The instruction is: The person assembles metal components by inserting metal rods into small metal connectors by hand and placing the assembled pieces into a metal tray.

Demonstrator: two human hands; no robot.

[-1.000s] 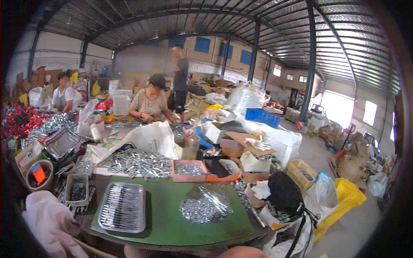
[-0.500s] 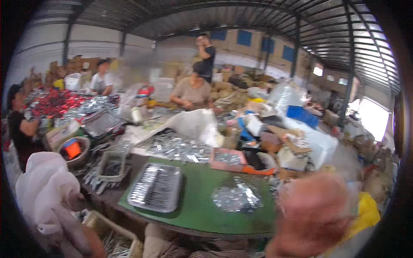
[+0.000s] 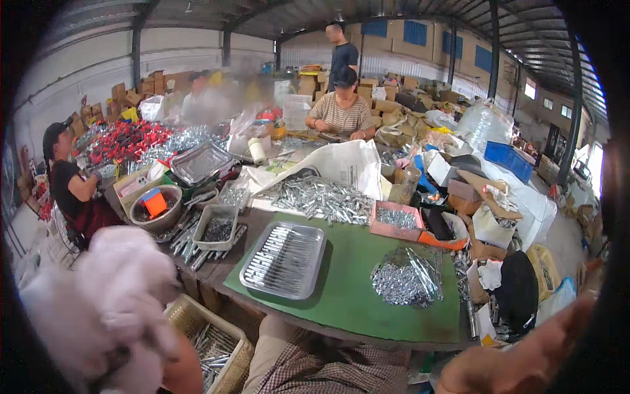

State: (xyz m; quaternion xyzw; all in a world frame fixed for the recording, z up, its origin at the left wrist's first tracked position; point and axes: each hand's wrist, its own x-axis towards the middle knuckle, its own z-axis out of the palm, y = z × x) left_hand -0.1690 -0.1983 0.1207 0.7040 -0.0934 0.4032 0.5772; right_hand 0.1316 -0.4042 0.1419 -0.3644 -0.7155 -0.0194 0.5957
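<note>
My left hand (image 3: 131,295) is raised at the lower left, covered by pale pinkish-white cloth that looks like a loose glove. Blur and folds hide its fingers, while bare forearm shows below. At the lower right edge is my bare right hand (image 3: 525,358), close to the camera and smeared, so its fingers are unclear. Between them on a green mat (image 3: 351,276) sits a clear plastic tray (image 3: 314,266) with metal rods (image 3: 279,259) laid in rows. Farther right, a heap of small metal parts (image 3: 397,282) has several thin rods (image 3: 426,272) lying on it.
Loose metal parts (image 3: 321,197) are piled behind the mat, beside a pink box (image 3: 397,230). A grey bin (image 3: 215,230) and a round tub (image 3: 161,223) stand left. Below is a cream basket (image 3: 243,358). Co-workers (image 3: 344,115) are around the table; clutter fills the right.
The view has swung, so the table sits farther right and higher. My right hand has moved down and right, off the table's corner. My left hand remains raised at the left.
</note>
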